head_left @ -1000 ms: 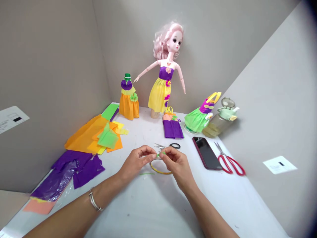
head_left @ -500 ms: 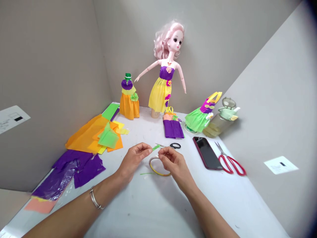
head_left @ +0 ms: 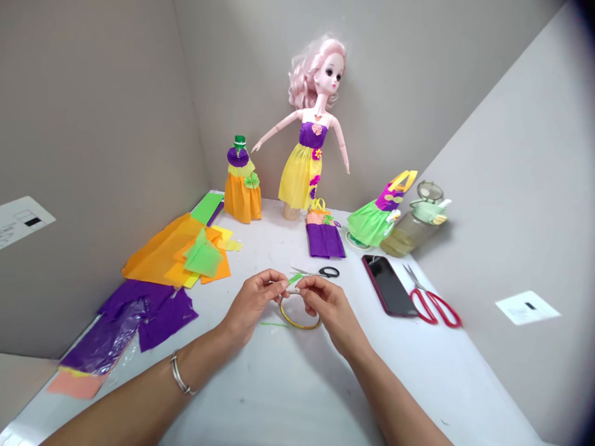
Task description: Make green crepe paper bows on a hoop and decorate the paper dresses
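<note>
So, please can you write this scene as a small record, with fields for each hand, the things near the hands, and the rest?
Left hand: pinches one end of a green paper strip
Right hand: pinches the strip's other end
Things: yellow-edged tape roll under the hands; black-handled scissors just beyond them
Rest: pink-haired doll in a yellow and purple paper dress; red-handled scissors; smartphone; orange paper sheets; purple paper sheets

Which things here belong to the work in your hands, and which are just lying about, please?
Part of the work: left hand, right hand, green paper strip, yellow tape ring, black-handled scissors.
Lying about: red-handled scissors, phone, water bottle, purple crepe paper.
</note>
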Tool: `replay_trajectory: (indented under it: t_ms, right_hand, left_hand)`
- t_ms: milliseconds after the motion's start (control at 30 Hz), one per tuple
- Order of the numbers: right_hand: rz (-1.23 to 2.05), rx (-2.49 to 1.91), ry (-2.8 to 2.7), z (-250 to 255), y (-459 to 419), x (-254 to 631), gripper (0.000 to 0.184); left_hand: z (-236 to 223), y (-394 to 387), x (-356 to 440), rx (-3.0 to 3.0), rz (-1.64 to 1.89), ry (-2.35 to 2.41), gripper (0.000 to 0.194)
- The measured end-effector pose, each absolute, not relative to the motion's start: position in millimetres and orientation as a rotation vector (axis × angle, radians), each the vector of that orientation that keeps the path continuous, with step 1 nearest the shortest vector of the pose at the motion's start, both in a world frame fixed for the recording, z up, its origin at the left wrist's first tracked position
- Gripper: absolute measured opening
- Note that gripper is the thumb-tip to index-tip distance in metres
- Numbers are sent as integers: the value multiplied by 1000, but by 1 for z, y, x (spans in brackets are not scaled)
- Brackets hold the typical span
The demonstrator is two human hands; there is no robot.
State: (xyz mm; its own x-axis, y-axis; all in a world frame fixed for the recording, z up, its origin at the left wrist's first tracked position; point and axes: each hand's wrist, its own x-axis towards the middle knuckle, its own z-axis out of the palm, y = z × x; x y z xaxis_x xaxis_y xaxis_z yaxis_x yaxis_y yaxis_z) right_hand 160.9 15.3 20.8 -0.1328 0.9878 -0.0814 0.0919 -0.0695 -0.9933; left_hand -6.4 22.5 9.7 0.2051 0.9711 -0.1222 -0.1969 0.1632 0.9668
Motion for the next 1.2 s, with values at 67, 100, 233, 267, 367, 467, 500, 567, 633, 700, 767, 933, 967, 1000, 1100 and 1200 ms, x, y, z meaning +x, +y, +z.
replay_trajectory:
  t_ms: [67, 100, 233, 267, 367, 467, 500, 567, 633, 700, 767, 933, 967, 1000, 1100, 1200]
  right_hand:
    - [1324, -1235, -1313, 23, 15, 160, 14]
    - [1318, -1225, -1306, 24, 14, 159, 15]
    - [1269, -1197, -1302, 22, 13, 155, 15]
    - [1251, -1192, -1300, 21, 13, 154, 14]
    - [1203, -1180, -1305, 20, 10, 150, 12]
    - [1162, -1180, -1315, 20, 8, 147, 11]
    - [1152, -1183, -1319, 20, 8, 146, 11]
    - [1128, -1188, -1334, 20, 8, 146, 11]
    - [1111, -1189, -1348, 18, 8, 146, 11]
    - [1102, -1189, -1353, 17, 8, 146, 11]
    - [1099, -1193, -1350, 16, 8, 146, 11]
    - [1056, -1213, -1362, 18, 6, 146, 11]
    - [1043, -1215, -1368, 18, 6, 147, 11]
    - [1032, -1218, -1371, 18, 6, 147, 11]
    - [1025, -1223, -1374, 17, 6, 148, 12]
    - [1035, -1225, -1374, 17, 5, 148, 12]
  left_hand:
    - [7, 21, -4, 1000, 1072, 971, 15]
    - [5, 21, -3, 978, 1081, 972, 14]
    - [2, 19, 2, 909, 1136, 989, 14]
    - [2, 19, 3, 906, 1150, 995, 14]
    - [2, 17, 5, 938, 1186, 1025, 14]
    - [1, 15, 5, 1023, 1206, 1034, 13]
    - [1, 14, 5, 1051, 1206, 1033, 13]
    - [1, 13, 4, 1093, 1204, 1039, 13]
    - [1, 13, 4, 1124, 1202, 1058, 12]
    - [1, 14, 3, 1157, 1206, 1073, 12]
    - [1, 14, 3, 1186, 1211, 1082, 12]
    - [3, 13, 2, 1249, 1227, 1093, 13]
    - [4, 14, 2, 1256, 1228, 1098, 13]
    - [5, 14, 1, 1256, 1230, 1106, 13]
    - [6, 16, 0, 1243, 1236, 1116, 13]
    - [6, 16, 0, 1251, 1238, 1113, 13]
